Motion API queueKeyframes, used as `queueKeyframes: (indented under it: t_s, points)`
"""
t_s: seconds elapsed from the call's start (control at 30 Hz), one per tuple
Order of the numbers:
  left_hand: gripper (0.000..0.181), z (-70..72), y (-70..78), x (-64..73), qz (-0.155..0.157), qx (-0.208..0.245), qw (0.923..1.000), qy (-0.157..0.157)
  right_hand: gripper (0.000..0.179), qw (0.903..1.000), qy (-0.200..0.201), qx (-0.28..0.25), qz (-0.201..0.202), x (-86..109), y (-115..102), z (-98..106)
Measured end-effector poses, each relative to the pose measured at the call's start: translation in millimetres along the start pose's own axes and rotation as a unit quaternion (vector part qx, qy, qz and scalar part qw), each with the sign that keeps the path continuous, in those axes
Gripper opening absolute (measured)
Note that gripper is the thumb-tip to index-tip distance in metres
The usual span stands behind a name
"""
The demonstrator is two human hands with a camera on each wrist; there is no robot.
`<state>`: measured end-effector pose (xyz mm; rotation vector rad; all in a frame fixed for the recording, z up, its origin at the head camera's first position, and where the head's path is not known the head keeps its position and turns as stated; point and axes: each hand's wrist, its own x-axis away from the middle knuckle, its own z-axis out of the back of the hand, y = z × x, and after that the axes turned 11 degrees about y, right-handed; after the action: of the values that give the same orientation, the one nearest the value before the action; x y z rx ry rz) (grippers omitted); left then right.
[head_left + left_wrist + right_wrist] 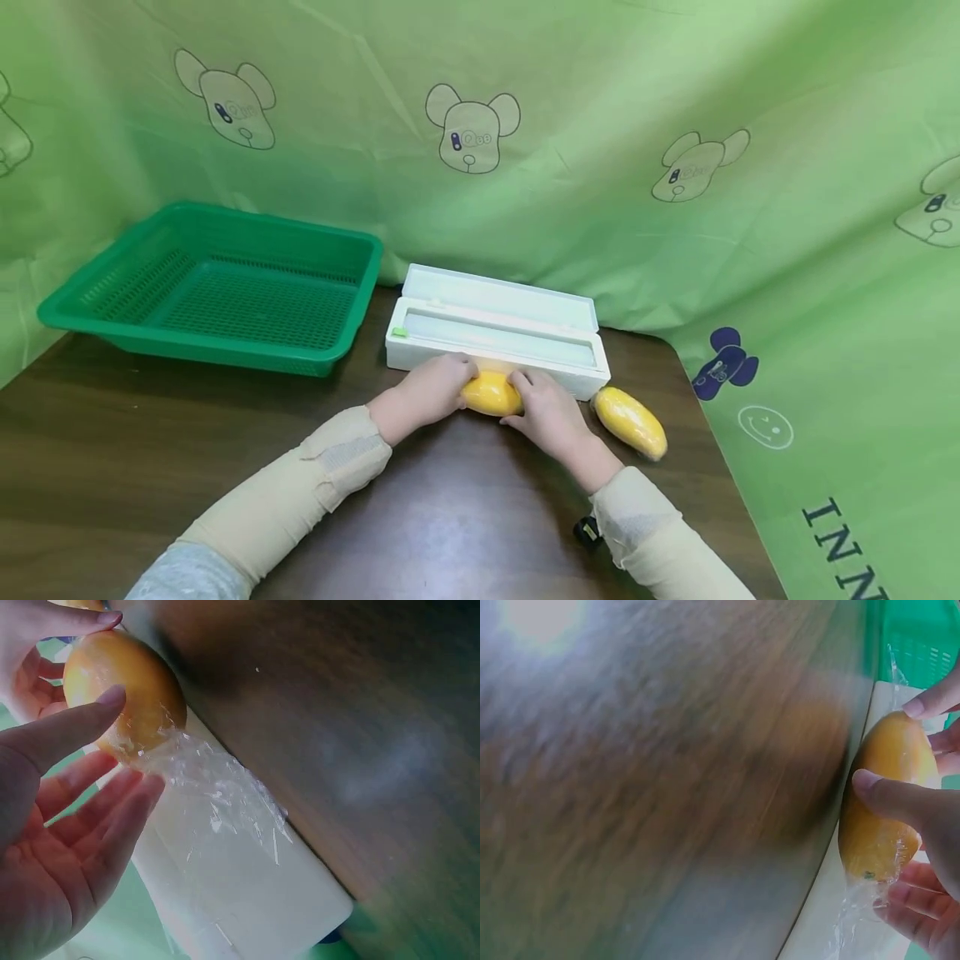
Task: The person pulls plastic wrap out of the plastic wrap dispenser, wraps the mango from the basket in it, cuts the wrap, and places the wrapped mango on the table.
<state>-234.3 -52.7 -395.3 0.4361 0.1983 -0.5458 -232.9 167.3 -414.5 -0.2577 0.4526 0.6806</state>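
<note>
Both hands hold a yellow mango [491,393] just in front of a white cling film dispenser [420,357]. My left hand [435,390] grips one end, its thumb on top and fingers curled beneath. At the other end, my right hand [551,417] holds the fruit between thumb and fingers. Clear cling film [217,795] clings to the mango and trails loosely from both ends in the wrist views. The dispenser's lid [498,298] stands raised at the back. A second, film-wrapped mango [630,423] lies right of the dispenser.
A green plastic basket [202,357] stands at the back left of the dark wooden table [300,500]. Under the right forearm sits a small black object [587,531]. A green printed curtain [570,217] hangs behind and along the right side.
</note>
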Motion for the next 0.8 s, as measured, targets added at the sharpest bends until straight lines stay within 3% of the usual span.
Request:
queueKeyframes:
  t_s: [0.4,0.8]
  points:
    - [0.053,-4.2,0.4,4.0,-0.005,0.013,0.9996,0.024,0.059,0.9997,0.020,-0.015,-0.004,4.1,-1.2,4.2]
    - [0.042,-3.2,-2.5,1.8,0.016,0.036,0.9979,0.051,0.051,0.9925,0.109,-0.013,0.052,6.7,5.4,4.5]
